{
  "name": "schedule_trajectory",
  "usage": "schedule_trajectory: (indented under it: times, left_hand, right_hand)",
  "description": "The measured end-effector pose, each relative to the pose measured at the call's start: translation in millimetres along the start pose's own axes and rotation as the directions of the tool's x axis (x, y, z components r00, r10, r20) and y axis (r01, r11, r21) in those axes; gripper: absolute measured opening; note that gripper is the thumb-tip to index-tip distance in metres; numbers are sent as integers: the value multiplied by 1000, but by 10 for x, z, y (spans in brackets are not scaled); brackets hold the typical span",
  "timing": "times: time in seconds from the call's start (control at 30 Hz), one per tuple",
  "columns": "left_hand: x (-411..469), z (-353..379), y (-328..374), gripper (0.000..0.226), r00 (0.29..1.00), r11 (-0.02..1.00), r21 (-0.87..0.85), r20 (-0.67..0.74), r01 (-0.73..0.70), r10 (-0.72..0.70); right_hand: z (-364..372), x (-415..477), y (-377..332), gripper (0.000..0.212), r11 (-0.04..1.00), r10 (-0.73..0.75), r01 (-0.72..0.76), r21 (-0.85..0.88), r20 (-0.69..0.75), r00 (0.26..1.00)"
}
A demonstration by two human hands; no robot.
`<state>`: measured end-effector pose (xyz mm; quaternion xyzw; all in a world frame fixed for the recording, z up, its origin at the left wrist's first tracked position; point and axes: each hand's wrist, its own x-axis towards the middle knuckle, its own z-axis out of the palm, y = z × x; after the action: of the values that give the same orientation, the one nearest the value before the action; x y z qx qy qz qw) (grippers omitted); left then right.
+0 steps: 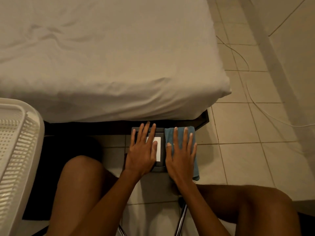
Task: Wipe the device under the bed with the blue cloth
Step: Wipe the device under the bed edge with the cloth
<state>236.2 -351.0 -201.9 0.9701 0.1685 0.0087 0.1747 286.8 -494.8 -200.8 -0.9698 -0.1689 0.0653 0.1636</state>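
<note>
The device [162, 133], a flat dark slab with a white rectangular panel or label on its top, lies on the tiled floor [238, 159] right at the foot edge of the bed [119, 65], near the bed's right-hand corner; its far end sits just at the dark bed frame [203, 119] and under the overhang of the mattress, while most of its length shows out in the open between the person's knees. The left hand [142, 157] lies flat on the left half of the device, fingers [144, 132] spread and pointing toward the bed, palm covering part of the white panel, so it looks to be steadying the slab. The right hand [181, 159] lies flat on the blue cloth [169, 133], its fingers also spread, pressing the cloth down over the right side of the device; the cloth hangs past the device's right edge and trails back toward the person. Neither hand pinches anything; both bear down with open palms. Judging by this, the wiping itself is under way or just starting: the cloth is on the device and under pressure, which is the working posture for the task. What cannot be told is how much surface has been cleaned, since no dust line or smear shows in this dim light. The left half under the bare hand, including the white panel, would seem to remain, and the left hand would need to shift for the cloth to reach it. A white perforated basket [18, 142] stands at the left, well apart from the work
</note>
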Motion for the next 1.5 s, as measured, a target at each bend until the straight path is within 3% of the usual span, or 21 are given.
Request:
schedule_trajectory:
  times: [0.33,0.5,0.67,0.8,0.97,1.07,1.5]
  left_hand:
    - [79,27,32,60,1000,1000,2,-14,21,-21]
    - [80,15,58,60,999,999,-30,-19,43,-44]
    - [105,34,64,59,998,999,-26,-50,48,-49]
    - [103,27,80,59,997,998,-19,-46,56,-57]
    - [99,26,73,59,997,998,-25,-37,62,-63]
    - [92,40,74,59,998,998,-24,-33,62,-62]
    - [110,49,61,59,997,996,-54,-38,70,-72]
  right_hand:
    - [48,181,-17,60,999,-52,52,-3,7,999]
    - [40,29,-98,62,988,157,-157,12,-28,987]
    - [109,-28,-342,65,977,214,-213,20,-43,976]
    - [65,337,-214,62,982,189,-189,25,-40,981]
    - [92,-82,-246,63,988,155,-155,-19,-42,987]
    - [87,123,-228,62,992,127,-127,8,-27,992]
    - [28,305,-199,63,989,149,-149,9,-18,989]
